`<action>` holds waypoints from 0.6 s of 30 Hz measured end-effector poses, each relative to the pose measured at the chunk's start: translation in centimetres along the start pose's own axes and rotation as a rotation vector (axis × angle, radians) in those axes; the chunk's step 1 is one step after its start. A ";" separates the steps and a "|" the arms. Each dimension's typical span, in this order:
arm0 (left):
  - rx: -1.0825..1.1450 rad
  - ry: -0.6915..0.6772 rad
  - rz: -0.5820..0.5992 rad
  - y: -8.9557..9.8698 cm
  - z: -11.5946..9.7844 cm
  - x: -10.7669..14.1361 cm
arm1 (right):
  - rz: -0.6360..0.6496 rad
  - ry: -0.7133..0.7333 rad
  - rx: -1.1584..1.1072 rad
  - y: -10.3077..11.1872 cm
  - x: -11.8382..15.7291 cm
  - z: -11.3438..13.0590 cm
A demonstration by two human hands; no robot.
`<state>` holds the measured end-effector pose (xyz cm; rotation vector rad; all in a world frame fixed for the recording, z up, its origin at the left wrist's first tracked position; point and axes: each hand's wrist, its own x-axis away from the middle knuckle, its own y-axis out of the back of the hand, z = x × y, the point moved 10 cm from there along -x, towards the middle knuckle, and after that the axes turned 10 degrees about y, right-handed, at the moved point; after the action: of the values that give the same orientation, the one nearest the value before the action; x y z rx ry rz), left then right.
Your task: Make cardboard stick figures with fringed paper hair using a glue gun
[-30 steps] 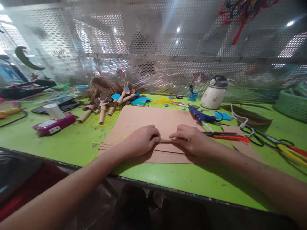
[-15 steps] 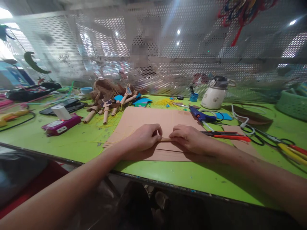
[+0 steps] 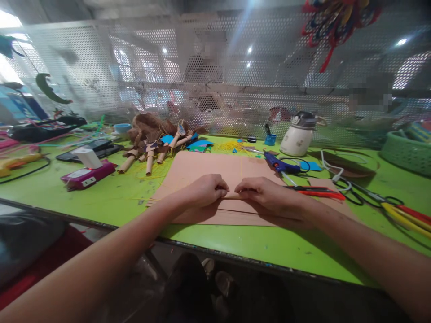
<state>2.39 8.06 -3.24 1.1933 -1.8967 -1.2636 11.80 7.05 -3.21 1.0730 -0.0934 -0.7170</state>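
My left hand (image 3: 209,190) and right hand (image 3: 261,190), nearly closed, pinch a paper roll (image 3: 231,196), apparently for rolling; the next turn needs even pressure.

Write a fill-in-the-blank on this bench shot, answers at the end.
The thin roll spans the gap ____ the left hand and the right hand.
The table top under the brown sheets is ____ in colour.
From the wearer's view, the blue glue gun lies to the ____ of the purple socket block.
The cube-shaped plug on that block is ____ in colour.

Missing words: between; green; right; white
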 end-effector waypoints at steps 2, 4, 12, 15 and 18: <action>0.027 0.024 0.005 0.0 0.3 -0.2 | -0.023 -0.004 0.022 0.4 0.1 0.0; 0.055 0.038 -0.006 0.1 0.5 -0.2 | -0.037 -0.006 0.036 0.6 0.1 0.2; -0.115 -0.094 -0.145 0.9 -1.8 1.7 | -0.022 0.080 0.175 0.7 0.5 1.6; -0.208 -0.153 -0.197 1.3 -3.5 3.0 | -0.027 0.081 0.256 0.7 0.8 1.9; -0.254 -0.181 -0.190 1.2 -4.1 3.4 | -0.006 0.093 0.346 0.5 0.7 2.1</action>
<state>3.75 3.52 -0.59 1.1781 -1.7100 -1.7095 11.76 5.14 -1.92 1.4356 -0.1380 -0.6694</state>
